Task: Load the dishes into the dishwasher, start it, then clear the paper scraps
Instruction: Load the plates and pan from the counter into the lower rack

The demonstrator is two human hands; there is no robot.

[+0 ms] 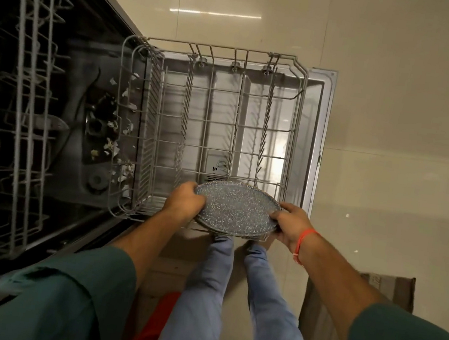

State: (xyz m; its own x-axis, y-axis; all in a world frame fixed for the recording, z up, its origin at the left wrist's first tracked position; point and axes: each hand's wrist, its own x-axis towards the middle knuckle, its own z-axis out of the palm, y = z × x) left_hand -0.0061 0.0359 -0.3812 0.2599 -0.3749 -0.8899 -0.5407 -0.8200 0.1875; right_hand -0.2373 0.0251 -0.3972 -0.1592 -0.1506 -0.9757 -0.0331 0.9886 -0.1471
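A: What could go wrong here?

B: The plate [236, 208] could slip or knock the wire rack [301, 100]; it's held only by its edges, left hand [185, 200] gripping at nine o'clock, right hand [286, 220] pinching at three.

A: Where is it?

B: Over the rack's near edge, at six o'clock.

A: Its look?

B: Round, flat, grey, speckled. Paper scraps [126, 128] lie inside the dishwasher [82, 71], at nine o'clock.

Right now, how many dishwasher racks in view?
2. The lower rack is pulled out over the open door, empty; both hands hold speckled plates above its near edge. The upper rack is at left, above the tub; its far end is cropped.
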